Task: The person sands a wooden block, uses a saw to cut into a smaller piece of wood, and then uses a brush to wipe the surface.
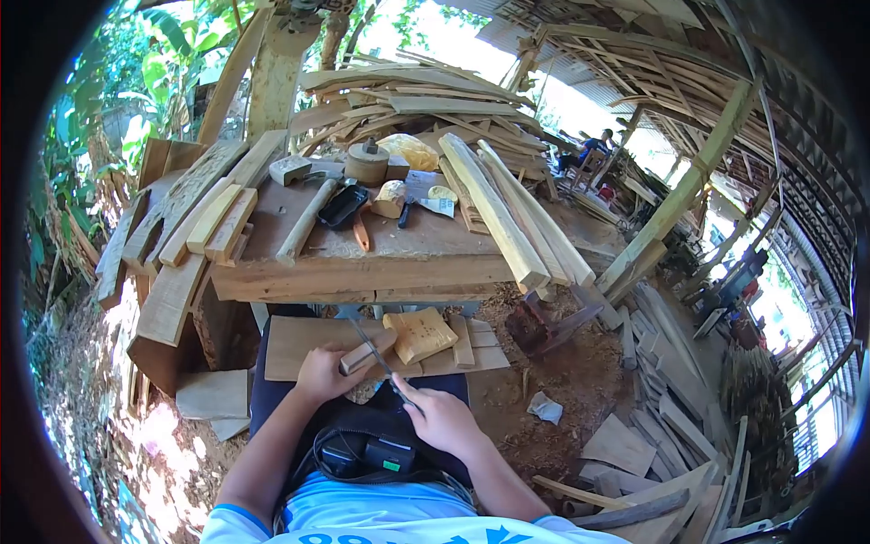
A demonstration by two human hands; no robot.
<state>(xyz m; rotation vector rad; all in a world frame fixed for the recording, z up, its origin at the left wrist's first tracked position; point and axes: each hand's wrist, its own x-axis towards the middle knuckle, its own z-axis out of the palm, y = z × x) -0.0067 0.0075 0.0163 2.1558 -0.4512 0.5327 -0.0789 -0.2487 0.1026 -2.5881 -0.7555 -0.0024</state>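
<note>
A small wooden block (370, 352) is in my left hand (324, 375), its fingers wrapped round the near end. My right hand (444, 421) grips a long, thin, dark metal tool (374, 352) that looks like a file. The tool slants up and left, overlapping the block in this view. Below lies a wide flat board (294, 343) across my lap. On it, right of the block, rests a pale yellowish chunk of wood (420, 335), beside a short wood strip (462, 342).
Ahead stands a thick workbench (362, 283) carrying a mallet (308, 222), a black tray (343, 207), a brush with an orange handle (362, 234) and long planks (494, 208). Stacked boards (426, 102) rise behind. Scrap wood (675, 408) covers the right floor. A person (594, 150) sits far off.
</note>
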